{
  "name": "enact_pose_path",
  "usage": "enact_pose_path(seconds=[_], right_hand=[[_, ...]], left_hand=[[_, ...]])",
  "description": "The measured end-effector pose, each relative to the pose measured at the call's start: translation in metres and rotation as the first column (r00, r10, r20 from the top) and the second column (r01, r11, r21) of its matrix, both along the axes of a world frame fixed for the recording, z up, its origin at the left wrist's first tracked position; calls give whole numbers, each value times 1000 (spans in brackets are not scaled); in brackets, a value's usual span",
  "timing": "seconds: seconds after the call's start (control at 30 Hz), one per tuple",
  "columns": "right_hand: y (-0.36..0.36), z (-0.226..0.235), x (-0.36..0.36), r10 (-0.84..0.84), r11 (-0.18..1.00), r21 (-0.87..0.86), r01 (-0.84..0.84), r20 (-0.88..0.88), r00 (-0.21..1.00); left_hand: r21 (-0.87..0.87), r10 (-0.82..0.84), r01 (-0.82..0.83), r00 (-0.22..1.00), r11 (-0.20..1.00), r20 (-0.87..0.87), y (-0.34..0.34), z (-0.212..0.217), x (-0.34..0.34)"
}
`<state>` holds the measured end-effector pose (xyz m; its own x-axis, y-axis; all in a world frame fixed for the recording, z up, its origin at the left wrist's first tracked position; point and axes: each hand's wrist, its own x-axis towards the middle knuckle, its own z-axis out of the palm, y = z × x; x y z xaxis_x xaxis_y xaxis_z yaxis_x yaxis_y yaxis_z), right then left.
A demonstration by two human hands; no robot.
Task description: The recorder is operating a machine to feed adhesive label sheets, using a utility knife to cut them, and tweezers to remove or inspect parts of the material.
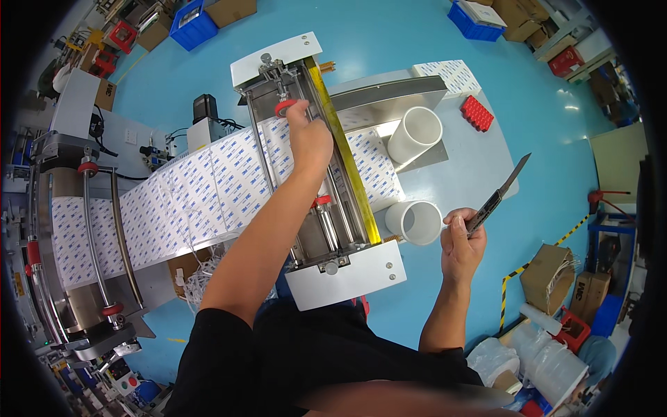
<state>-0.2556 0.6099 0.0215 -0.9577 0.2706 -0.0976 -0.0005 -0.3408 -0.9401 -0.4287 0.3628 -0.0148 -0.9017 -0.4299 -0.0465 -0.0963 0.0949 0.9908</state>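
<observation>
My left hand (310,139) reaches over the roller machine (345,283), its fingers closed at a red ring (285,108) on one of the metal shafts. The thumb and index finger lie against the ring; the other fingers are curled under. A white printed sheet (229,174) runs from the left through the rollers and comes out at the right side. In my right hand (462,247) is a snap-off utility knife (485,213), its long blade out, pointing up and away to the right. Close to that hand stands a white tube (413,222), with a second white tube (415,135) behind it.
On the grey table (479,156) sit a red bumpy block (476,113) and a stack of printed sheets (448,78). A yellow bar (344,153) edges the machine. Another roller stand (87,181) feeds the sheet at left. Tangled white strips (205,274) hang below it.
</observation>
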Motion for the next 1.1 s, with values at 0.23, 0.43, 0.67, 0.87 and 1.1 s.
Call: enact_pose_path(seconds=[0.23,0.43,0.67,0.87,1.1], right_hand=[[2,-3,2,-15,1000,11,15,3,1000],[3,-5,2,-12,1000,-5,12,5,1000],[1,-6,1,-18,1000,-17,18,10,1000],[-3,-9,-2,-9,1000,-20,9,5,1000],[-5,-9,-3,-4,1000,-24,4,6,1000]], left_hand=[[-104,5,8,993,995,119,0,15,-8],[-127,41,-20,986,992,163,-8,23,-11],[-164,5,32,976,986,218,-15,27,-10],[-153,-31,75,962,985,270,-22,34,-9],[-236,-125,202,944,950,306,-43,34,-9]])
